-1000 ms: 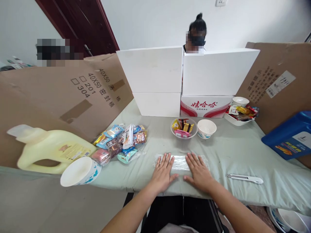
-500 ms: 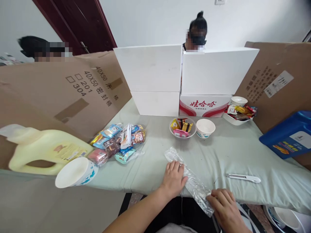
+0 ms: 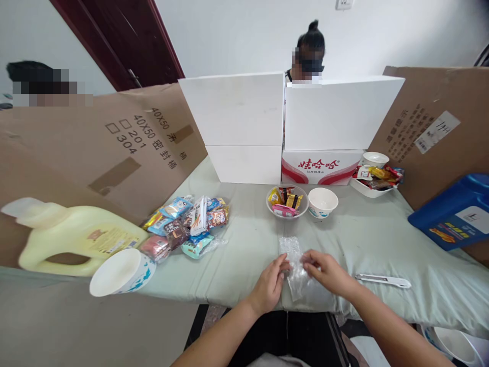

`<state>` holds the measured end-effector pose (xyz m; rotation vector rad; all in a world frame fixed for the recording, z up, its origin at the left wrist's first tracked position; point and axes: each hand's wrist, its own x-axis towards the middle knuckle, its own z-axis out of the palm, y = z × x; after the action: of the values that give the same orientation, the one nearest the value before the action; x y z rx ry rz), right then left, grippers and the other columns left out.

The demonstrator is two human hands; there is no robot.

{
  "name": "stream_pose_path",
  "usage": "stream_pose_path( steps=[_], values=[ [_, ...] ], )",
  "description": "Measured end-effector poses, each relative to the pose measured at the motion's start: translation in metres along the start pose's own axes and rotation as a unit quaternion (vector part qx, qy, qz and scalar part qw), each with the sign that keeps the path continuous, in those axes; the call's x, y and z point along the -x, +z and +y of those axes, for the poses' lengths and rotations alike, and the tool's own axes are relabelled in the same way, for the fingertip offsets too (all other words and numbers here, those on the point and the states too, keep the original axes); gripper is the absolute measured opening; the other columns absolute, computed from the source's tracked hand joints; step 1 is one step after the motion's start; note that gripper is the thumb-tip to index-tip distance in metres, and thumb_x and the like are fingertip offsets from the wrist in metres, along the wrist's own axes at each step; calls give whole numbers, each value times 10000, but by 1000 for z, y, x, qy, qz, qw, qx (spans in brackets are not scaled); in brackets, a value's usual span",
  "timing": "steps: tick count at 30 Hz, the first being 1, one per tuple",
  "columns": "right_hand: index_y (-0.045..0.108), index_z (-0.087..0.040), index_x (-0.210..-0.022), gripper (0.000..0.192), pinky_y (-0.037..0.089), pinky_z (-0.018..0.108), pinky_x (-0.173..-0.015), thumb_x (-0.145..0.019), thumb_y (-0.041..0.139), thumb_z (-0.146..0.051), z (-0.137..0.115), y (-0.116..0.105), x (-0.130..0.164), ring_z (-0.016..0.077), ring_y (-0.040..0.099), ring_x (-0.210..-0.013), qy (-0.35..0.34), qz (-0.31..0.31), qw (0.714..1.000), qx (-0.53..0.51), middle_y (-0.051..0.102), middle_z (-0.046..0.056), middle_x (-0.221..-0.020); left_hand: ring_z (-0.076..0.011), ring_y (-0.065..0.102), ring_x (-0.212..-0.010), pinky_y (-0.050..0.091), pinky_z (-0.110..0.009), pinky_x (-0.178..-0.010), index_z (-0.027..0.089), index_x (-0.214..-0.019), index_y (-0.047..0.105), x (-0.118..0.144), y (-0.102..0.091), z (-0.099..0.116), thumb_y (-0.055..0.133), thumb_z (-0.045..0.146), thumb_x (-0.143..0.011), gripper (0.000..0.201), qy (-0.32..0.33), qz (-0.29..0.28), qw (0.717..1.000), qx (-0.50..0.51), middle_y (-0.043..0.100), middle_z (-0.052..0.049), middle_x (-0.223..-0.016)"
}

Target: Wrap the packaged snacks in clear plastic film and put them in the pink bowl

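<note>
Pale green cloth is covering a long table (image 3: 374,239), which is walled in by big cardboard sheets (image 3: 103,148) at the sides and stacked white boxes (image 3: 290,117) at the back, with another person sitting behind them. On the left a yellow detergent jug (image 3: 72,239) is lying beside a white paper bowl (image 3: 120,271) and a heap of snack packets (image 3: 187,221). Near the middle, a glass bowl of sweets (image 3: 286,201) is sitting just beside a white paper cup (image 3: 323,201). At the near edge, the left hand (image 3: 269,285) and right hand (image 3: 328,272) are pinching a crumpled clear plastic bag (image 3: 294,262) between fingertips, holding it against the cloth. A white utility knife (image 3: 382,280) is lying to the right of the hands.
</note>
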<state>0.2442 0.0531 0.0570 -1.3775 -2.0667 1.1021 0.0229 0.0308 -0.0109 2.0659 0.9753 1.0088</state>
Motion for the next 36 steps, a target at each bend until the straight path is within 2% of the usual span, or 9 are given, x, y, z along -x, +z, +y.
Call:
stream_pose_path(
  steps=[6,11,15,18,22,25,28,31,36],
  values=[
    [589,-178,-1061,253,402,236,-623,-833,481,-197,16,11,-75,138,594,-677,63,43,994,83,668,-1,-777,-197,585,-1046,471,-439,-961,164,-1482,118,4,6,-5,309,181,-958,558,-46,38,998,15,613,-112,-1104],
    [611,-196,-1064,244,356,237,-623,-846,500,-201,14,19,-80,154,622,-745,97,63,982,149,703,19,-851,-233,550,-1028,476,-435,-901,165,-1224,505,-13,-7,13,342,213,-958,316,-26,121,988,-91,578,-130,-1082],
    [617,-201,-1069,244,354,244,-625,-864,484,-205,12,22,-79,167,639,-776,98,70,974,190,711,27,-864,-229,551,-969,466,-415,-879,171,-957,622,-48,-19,19,386,241,-951,246,57,73,991,-101,621,-100,-968],
    [614,-185,-1087,262,388,252,-646,-854,495,-187,9,20,-76,172,643,-772,82,77,971,212,707,35,-856,-218,550,-963,454,-400,-891,172,-847,630,-67,-18,7,454,218,-924,197,65,2,989,-136,645,-77,-943],
    [600,-156,-1145,291,408,357,-904,-876,506,-216,1,17,-56,242,584,-1060,39,115,962,245,651,123,-1127,-225,543,-1004,443,-393,-896,177,-845,639,-67,-11,-12,572,157,-835,71,42,-58,978,-195,648,-68,-1003],
    [570,-167,-1234,362,262,457,-1090,-903,502,-297,3,30,-25,287,401,-1306,-86,121,941,305,547,134,-1326,-228,524,-1071,421,-395,-944,174,-928,646,-62,-9,-17,586,122,-810,142,38,-58,978,-194,638,-71,-1092],
    [467,-137,-1361,569,260,452,-1113,-863,556,-397,17,62,17,292,318,-1373,-222,94,891,384,474,138,-1420,-210,508,-1106,407,-385,-969,186,-1049,642,-60,-10,-18,531,73,-831,270,38,-72,976,-204,637,-58,-1141],
    [356,-88,-1435,750,295,450,-1097,-802,612,-398,29,90,62,313,273,-1396,-222,88,869,433,362,164,-1496,-205,512,-1100,404,-388,-954,226,-1123,642,-61,-11,-17,486,70,-861,343,38,-95,970,-220,638,-47,-1154],
    [510,-191,-1320,484,389,383,-1008,-841,544,-252,17,81,94,245,502,-1217,-269,48,889,367,579,87,-1321,-236,483,-1131,381,-424,-975,264,-1183,631,-61,-9,-16,554,236,-901,294,31,-108,961,-251,594,-51,-1227]
  ],
)
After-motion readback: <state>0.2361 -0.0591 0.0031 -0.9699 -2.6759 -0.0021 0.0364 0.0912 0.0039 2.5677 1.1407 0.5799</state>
